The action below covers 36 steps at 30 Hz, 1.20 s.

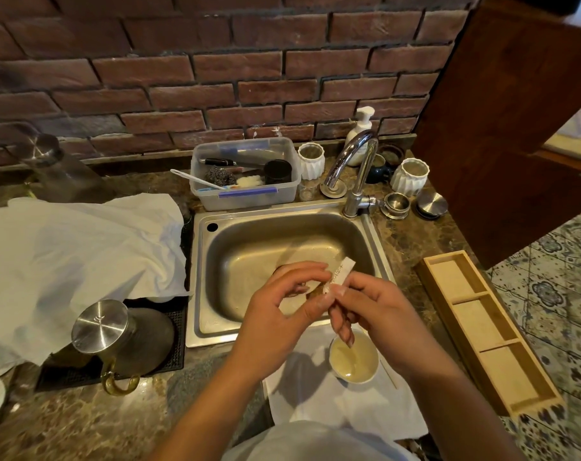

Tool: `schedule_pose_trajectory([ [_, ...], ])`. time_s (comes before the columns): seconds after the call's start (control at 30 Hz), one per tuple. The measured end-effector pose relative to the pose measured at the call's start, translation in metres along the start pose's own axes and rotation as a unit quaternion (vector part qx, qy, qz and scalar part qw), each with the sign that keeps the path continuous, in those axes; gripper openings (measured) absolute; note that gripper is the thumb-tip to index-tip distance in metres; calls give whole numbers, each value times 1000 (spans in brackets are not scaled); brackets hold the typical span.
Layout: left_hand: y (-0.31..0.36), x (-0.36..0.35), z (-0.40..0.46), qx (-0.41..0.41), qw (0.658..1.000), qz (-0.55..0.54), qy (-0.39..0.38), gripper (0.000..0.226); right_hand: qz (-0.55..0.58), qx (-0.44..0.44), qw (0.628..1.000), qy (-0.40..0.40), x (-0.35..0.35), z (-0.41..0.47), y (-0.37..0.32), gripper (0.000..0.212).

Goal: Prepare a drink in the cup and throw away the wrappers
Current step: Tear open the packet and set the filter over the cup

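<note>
A white cup [354, 359] with pale yellowish liquid stands on a white napkin [302, 387] at the counter's front edge. Above it, over the sink's front rim, both my hands hold a small white paper sachet [340, 271] with printing on it. My left hand [282, 307] pinches its lower brownish end between thumb and fingertips. My right hand [372, 304] grips the sachet's middle, its upper end sticking out toward the sink. A thin wooden stirrer [389, 374] lies on the napkin right of the cup.
A steel sink [282, 241] with a tap [355, 168] lies ahead. A glass kettle with a steel lid [103, 331] sits on a black mat at left, beside a white cloth [79, 254]. A wooden divided tray [488, 331] lies right. A plastic tub [246, 174] holds utensils behind.
</note>
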<state>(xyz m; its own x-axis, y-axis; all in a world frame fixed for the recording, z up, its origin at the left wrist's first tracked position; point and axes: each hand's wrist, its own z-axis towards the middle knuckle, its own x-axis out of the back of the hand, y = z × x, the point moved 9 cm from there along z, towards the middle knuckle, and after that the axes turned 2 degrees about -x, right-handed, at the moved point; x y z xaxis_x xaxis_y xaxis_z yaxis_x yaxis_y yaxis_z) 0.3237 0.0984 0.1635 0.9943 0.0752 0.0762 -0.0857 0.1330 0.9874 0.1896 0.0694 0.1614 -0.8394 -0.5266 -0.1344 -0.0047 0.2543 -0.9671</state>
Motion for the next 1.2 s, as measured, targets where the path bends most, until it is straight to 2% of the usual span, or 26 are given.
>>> schedule_pose_trajectory([
  [0.17, 9, 4, -2, -46, 998, 36, 26, 20, 25, -24, 999, -6, 1, 1, 2, 37],
  [0.33, 14, 6, -4, -95, 991, 89, 40, 17, 28, -48, 998, -26, 0, -2, 7, 22],
  [0.47, 17, 7, -6, -124, 982, 133, 56, 12, 8, -31, 999, -2, 3, -2, 7, 24],
  [0.67, 21, 4, -4, -133, 969, 199, 60, 10, -122, 59, 989, 51, 12, -3, -5, 28],
  [0.77, 22, 4, -4, -138, 964, 219, 61, 17, -239, 112, 962, 67, 10, -6, -15, 15],
  [0.83, 19, 4, -4, -126, 965, 223, 63, 23, -300, 139, 940, 83, 8, -8, -19, 11],
  [0.93, 14, 5, -3, -93, 974, 198, 58, 24, -313, 155, 932, 98, 8, -8, -21, 11],
  [1.07, 0, 4, 1, -12, 993, 116, 22, 21, -237, 133, 960, 69, 8, -11, -15, 13],
  [1.2, -11, -4, 1, 39, 997, 51, -48, 29, -168, 93, 981, 27, 6, -14, -11, 15],
])
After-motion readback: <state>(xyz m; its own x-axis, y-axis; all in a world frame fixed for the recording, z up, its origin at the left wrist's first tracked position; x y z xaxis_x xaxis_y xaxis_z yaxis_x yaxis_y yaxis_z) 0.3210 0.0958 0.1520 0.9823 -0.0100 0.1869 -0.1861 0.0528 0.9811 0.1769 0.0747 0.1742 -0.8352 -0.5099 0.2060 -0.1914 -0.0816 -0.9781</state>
